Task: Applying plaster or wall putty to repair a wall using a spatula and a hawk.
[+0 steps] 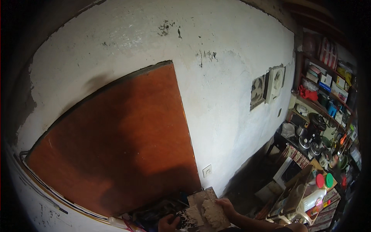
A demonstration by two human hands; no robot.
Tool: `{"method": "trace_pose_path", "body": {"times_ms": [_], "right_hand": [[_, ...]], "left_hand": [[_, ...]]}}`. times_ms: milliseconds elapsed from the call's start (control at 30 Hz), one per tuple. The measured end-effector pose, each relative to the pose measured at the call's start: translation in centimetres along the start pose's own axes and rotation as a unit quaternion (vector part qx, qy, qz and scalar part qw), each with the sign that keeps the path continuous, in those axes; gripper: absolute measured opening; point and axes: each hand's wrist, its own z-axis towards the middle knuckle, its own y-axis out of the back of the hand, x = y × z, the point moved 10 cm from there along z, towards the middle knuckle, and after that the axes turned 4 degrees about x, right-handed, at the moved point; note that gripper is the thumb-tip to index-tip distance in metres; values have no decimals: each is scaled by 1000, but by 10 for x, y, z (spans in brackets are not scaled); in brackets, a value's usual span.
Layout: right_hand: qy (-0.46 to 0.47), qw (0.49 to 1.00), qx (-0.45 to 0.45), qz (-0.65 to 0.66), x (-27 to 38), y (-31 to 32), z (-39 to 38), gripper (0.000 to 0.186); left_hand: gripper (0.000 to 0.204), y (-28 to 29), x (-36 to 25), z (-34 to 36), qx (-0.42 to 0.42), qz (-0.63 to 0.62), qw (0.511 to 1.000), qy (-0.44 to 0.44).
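At the lower edge, my right hand (227,207) grips the right side of a flat brownish board (198,198) coated with thick, pale putty-like paste (215,215). Left of it, my left hand (169,223) is closed at the edge of a smaller flat piece (191,217), smeared with the same paste over dark patches. The two pieces touch or overlap; which is in front is hard to tell. The lower part of both is cut off by the frame. A large orange-brown panel (127,143), like a door, stands in the white wall ahead.
The white wall (220,100) has chipped, dark-spotted paint, a wall outlet (207,171) and a vent fan (274,83). At right are shelves (324,69) crowded with goods, pots (304,142) and a wooden crate (284,205) with lidded jars. Dark clutter (162,210) lies below the panel.
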Motion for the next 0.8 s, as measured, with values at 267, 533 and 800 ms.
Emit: {"method": "trace_pose_path", "body": {"times_ms": [267,533,800], "right_hand": [[10,999,40,31,-1,-30,-8,37],[20,999,35,27,-5,-35,-13,36],[19,999,46,-7,-3,-43,-12,37]], "left_hand": [[22,1,45,-9,44,-86,994,48],[24,21,13,-18,19,38,999,23],[21,22,36,-13,28,-141,985,99]]}}
